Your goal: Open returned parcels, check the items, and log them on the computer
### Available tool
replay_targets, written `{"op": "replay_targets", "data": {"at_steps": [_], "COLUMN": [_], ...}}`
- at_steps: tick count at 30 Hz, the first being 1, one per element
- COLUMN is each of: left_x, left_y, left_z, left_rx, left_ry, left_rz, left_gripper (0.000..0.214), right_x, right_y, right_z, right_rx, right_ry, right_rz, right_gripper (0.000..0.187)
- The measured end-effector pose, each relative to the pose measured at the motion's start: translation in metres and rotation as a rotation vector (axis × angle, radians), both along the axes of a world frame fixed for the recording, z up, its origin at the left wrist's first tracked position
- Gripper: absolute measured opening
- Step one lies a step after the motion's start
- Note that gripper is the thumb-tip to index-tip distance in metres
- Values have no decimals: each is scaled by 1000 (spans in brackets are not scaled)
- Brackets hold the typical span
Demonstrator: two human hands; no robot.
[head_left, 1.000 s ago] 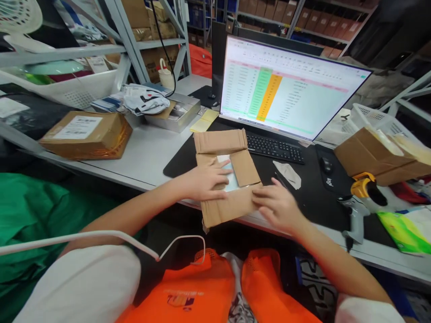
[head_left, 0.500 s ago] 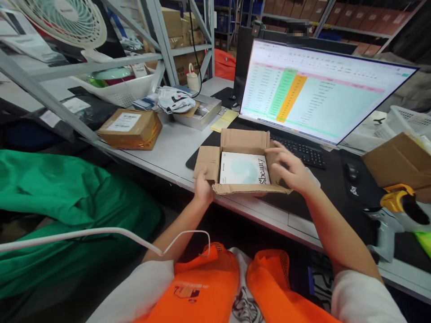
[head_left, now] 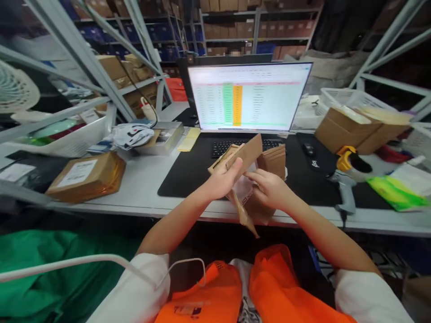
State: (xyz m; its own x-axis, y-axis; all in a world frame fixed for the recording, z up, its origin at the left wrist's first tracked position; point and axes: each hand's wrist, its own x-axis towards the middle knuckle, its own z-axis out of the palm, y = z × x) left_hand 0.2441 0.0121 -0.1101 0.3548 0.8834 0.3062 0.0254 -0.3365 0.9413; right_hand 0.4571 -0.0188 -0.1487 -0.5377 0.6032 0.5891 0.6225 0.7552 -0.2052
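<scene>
Over the desk edge, my two hands have a small brown cardboard box [head_left: 249,153] turned and tilted. My left hand [head_left: 222,180] grips it from the left, thumb laid along a raised cardboard panel. At the box's near side, the bent fingers of my right hand [head_left: 271,189] are pressed close to a whitish printed piece [head_left: 243,190], perhaps a label; whether they pinch it is unclear. Brown tape or torn cardboard [head_left: 245,218] dangles below. The white box printed "beauty" cannot be made out from this side.
A monitor [head_left: 269,101] and keyboard [head_left: 220,148] stand behind the box. To the right are a mouse [head_left: 308,149], a barcode scanner [head_left: 345,193], a yellow tape roll [head_left: 352,159] and cardboard boxes [head_left: 346,130]. A taped parcel [head_left: 85,177] lies left.
My view has swung right. The box has been turned and tipped, so its open top no longer faces me. My right hand has moved from the box's right wall to its near side.
</scene>
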Motion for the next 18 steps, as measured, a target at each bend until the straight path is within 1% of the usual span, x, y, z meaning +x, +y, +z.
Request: {"op": "replay_targets", "data": {"at_steps": [2, 4, 6, 7, 10, 12, 13, 16, 18], "left_x": [17, 28, 34, 36, 36, 32, 30, 24, 21], "left_y": [-4, -6, -5, -3, 8, 19, 24, 34, 36], "left_z": [4, 4, 3, 2, -5, -10, -12, -15, -12], "left_rx": [55, 77, 73, 65, -4, -69, -95, -106, -62], "left_ry": [77, 121, 125, 112, 51, 32, 30, 45, 47], "left_rz": [-28, -40, -24, 6, 175, 286, 319, 332, 323], "left_gripper": [67, 66, 63, 61, 59, 60, 61, 63, 61], "right_x": [-4, -5, -5, -4, 6, 17, 24, 46, 56], "right_y": [2, 4, 4, 4, -1, -8, -14, -37, -55], "right_z": [-1, -7, -16, -20, -31, -38, -43, -59, -72], "right_rx": [45, 90, 87, 77, 65, 86, 101, 110, 40], "right_ry": [-48, -89, -87, -65, 39, 109, 147, 297, 433], "right_rz": [-71, -151, -210, -226, -223, -217, -220, -258, -303], "right_gripper": [31, 25, 28, 31, 34, 30, 28, 22, 19]}}
